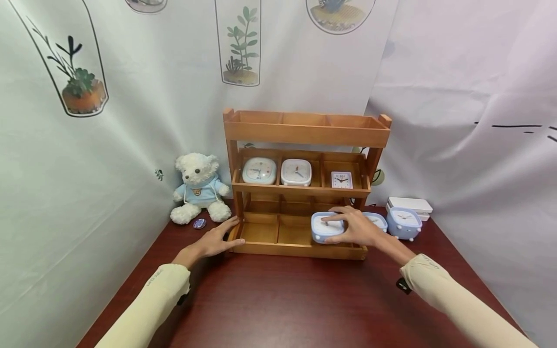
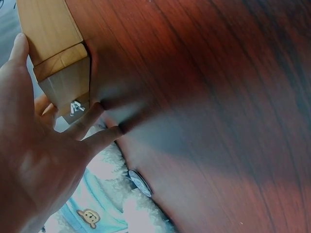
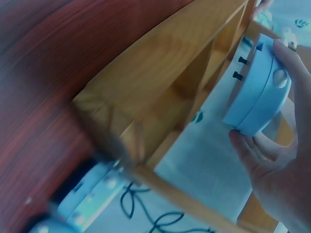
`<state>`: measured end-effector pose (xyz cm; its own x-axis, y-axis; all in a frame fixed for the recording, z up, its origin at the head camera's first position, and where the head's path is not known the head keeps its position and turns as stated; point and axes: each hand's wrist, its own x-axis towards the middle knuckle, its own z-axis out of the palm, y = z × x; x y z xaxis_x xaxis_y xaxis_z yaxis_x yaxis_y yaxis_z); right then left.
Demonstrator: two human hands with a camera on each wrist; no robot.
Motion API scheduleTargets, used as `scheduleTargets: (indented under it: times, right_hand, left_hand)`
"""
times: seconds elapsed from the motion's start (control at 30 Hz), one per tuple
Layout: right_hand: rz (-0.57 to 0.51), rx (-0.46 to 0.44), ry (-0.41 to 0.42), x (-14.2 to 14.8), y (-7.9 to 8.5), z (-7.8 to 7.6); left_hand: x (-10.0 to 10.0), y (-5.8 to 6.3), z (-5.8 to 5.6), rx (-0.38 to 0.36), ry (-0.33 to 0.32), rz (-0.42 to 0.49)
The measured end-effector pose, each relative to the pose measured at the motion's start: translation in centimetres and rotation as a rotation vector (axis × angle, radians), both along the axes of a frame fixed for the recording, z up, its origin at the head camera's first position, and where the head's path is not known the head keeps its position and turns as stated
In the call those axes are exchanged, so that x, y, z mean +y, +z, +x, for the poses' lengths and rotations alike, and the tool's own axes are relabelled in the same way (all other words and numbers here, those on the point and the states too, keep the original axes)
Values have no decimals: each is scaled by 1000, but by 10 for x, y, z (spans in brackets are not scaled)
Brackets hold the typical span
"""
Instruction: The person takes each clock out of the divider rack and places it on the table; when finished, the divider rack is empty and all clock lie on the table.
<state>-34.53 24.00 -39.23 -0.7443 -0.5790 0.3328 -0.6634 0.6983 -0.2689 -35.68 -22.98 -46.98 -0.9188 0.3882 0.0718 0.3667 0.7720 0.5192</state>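
Observation:
A three-tier wooden shelf (image 1: 300, 250) stands on the dark red table. My right hand (image 1: 359, 229) grips a light blue alarm clock (image 1: 320, 232) between thumb and fingers, above the right part of the lowest tier. In the right wrist view the clock (image 3: 255, 92) is held by its edges, with two small black knobs showing on its back. At the shelf's lower left end, my left hand (image 1: 214, 241) rests with its fingers spread. The left wrist view shows its thumb alongside the wooden end (image 2: 60, 60) and two fingertips at the tabletop.
On the middle tier sit two rounded clocks (image 1: 259, 171) and a small square clock (image 1: 341, 180). Right of the shelf stand two blue clocks (image 1: 403, 222) and white boxes (image 1: 411, 207). A white teddy bear (image 1: 200, 188) and a round badge (image 1: 199, 224) are at left.

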Motion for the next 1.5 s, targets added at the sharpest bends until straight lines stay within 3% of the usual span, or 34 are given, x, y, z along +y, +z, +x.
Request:
scheduleTargets:
  times: [0.57, 0.77, 0.97, 1.23, 1.5]
  right_hand:
    - [11, 107, -130, 97, 6, 8]
    - [4, 85, -142, 123, -1, 10]
    - [35, 89, -155, 138, -12, 13]
    - [38, 20, -158, 147, -34, 16]
    - [28, 37, -111, 147, -48, 15]
  left_hand:
    - [1, 1, -1, 3, -14, 7]
    - [-1, 0, 0, 26, -30, 3]
    - [0, 0, -1, 44, -39, -4]
    - [-1, 1, -1, 9, -14, 1]
    - [1, 0, -1, 5, -10, 1]
